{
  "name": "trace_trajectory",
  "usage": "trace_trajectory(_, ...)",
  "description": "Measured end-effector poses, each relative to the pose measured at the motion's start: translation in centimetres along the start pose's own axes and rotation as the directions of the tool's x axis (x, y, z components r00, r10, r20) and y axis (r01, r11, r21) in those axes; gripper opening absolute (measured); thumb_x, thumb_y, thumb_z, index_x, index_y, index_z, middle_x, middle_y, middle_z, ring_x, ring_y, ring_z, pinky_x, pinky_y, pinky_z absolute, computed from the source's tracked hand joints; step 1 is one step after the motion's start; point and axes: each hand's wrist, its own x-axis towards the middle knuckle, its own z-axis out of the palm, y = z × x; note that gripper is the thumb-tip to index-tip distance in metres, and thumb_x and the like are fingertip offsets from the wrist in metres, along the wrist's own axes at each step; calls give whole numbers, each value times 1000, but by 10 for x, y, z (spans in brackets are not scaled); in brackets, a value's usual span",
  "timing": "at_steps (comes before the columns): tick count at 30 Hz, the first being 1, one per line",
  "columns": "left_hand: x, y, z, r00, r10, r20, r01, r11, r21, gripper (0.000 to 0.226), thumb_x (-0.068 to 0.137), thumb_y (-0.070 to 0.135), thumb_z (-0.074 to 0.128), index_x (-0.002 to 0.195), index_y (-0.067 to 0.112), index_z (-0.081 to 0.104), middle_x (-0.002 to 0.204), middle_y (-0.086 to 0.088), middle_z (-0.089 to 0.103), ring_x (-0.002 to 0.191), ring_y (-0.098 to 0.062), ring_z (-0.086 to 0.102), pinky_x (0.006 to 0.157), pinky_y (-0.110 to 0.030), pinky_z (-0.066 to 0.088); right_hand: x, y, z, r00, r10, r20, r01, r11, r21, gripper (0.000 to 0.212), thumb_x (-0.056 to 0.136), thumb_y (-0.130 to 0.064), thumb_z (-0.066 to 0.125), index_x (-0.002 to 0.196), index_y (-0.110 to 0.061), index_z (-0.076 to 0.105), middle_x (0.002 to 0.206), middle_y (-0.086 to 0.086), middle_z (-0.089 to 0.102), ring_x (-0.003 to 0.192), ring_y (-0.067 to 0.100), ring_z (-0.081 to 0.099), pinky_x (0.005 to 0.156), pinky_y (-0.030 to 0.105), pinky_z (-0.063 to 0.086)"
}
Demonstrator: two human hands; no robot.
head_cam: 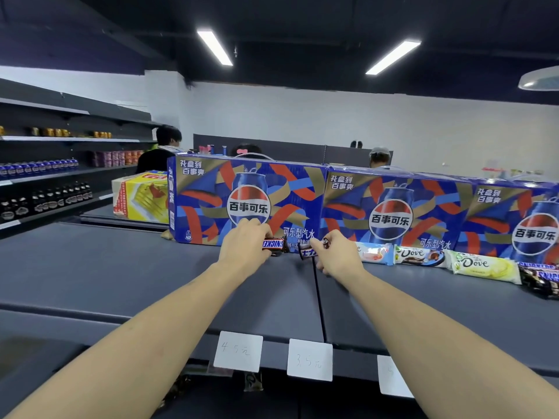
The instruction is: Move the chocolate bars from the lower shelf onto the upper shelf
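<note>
Both arms reach out over the upper shelf [121, 267], a dark flat deck; the step in hand looks like the set-down of two chocolate bars at the back of it, against the soda cartons [248, 204].

Left hand [245, 246]: fingers curled round a brown Snickers bar [273, 244], bar lying lengthwise, its right end sticking out past the knuckles; bar at or just above the shelf surface, cannot tell if it touches.

Right hand [335, 255]: thumb and fingers pinch a second dark bar [308, 252] by its right end; the bar's free end points toward the Snickers bar, the two nearly end to end, a small gap between.

To the right a row already lies along the carton fronts: a pale blue bar [373, 254], a dark Dove bar [419, 257], a pale yellow-green Dove bar [484, 266], a dark bar [541, 278] at the frame edge; so the task seems well along, the row growing leftward.

Lower shelf mostly hidden under the deck edge and its price tags [238, 351]; a wrapper or two just shows beneath [252, 382], so more may be left.

Next move, as I judge it: lay both bars flat in line with the row, tight to the cartons; then loosen the fingers without dragging the wrappers; then reach down for what is left.
</note>
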Motion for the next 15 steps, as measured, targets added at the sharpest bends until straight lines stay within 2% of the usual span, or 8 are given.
trace_trajectory(3,3,0,3,1000,11,-2,-11,1000,5,28,85,31,68,112,26,61,104,4,56,98,-16,47,69,-27,41,1,-2,4,1000,-20,-17,17,983,-182,37,93,-51,53,98,-15,50,86,7,68,82,27,65,71,36,52)
trace_trajectory(5,4,0,6,1000,20,0,-20,1000,4,29,85,31,68,112,26,60,104,4,55,98,-16,46,69,-27,39,0,-4,7,1000,-27,-14,22,964,-266,40,94,-54,50,94,-14,52,86,4,64,83,26,59,67,34,44)
trace_trajectory(8,8,1,9,1000,31,-1,-31,1000,-3,29,85,33,68,112,26,60,103,4,55,97,-15,46,69,-27,38,-2,-10,10,997,-73,-32,55,919,-390,44,89,-63,53,86,-19,58,81,-1,62,80,22,58,62,30,40)
trace_trajectory(10,10,2,11,999,37,-5,-37,999,-5,29,84,34,69,111,27,61,102,5,55,96,-14,46,68,-27,40,-1,-13,8,994,-97,-44,72,913,-402,46,84,-66,58,78,-21,59,73,-3,61,74,20,58,55,28,37)
trace_trajectory(12,12,2,12,999,38,-3,-38,999,-10,30,84,35,70,111,26,61,102,5,55,96,-15,47,69,-28,43,1,-13,5,995,-93,-27,77,930,-361,44,83,-62,64,77,-18,61,72,-2,61,73,20,59,54,28,38)
trace_trajectory(15,14,3,14,999,40,7,-39,999,-31,32,83,34,71,113,26,61,104,4,56,99,-16,47,70,-30,46,2,-9,3,996,-87,-3,80,935,-345,29,89,-43,66,93,-14,63,89,3,67,85,24,62,66,32,48)
